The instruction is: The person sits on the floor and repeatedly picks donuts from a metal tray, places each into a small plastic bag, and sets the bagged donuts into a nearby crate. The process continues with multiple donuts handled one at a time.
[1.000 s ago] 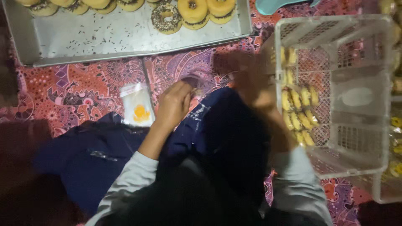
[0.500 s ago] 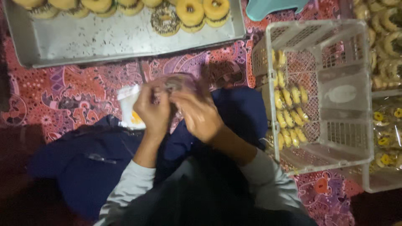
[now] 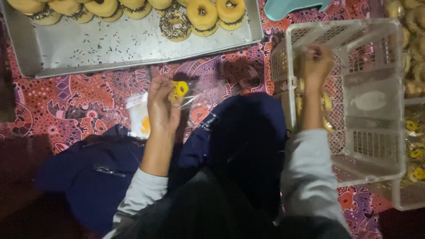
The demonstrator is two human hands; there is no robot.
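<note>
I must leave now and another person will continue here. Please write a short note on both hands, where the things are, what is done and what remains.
Left hand: raised above the patterned cloth, pinching a clear plastic bag with a small yellow label.
Right hand: closed, reaching into the white plastic lattice basket; what it grips cannot be seen.
Done: bagged doughnuts stand along the basket's left wall.
Left: glazed and sprinkled ring doughnuts lie unbagged at the far edge of the metal tray. A stack of clear bags lies beside the left hand.
</note>
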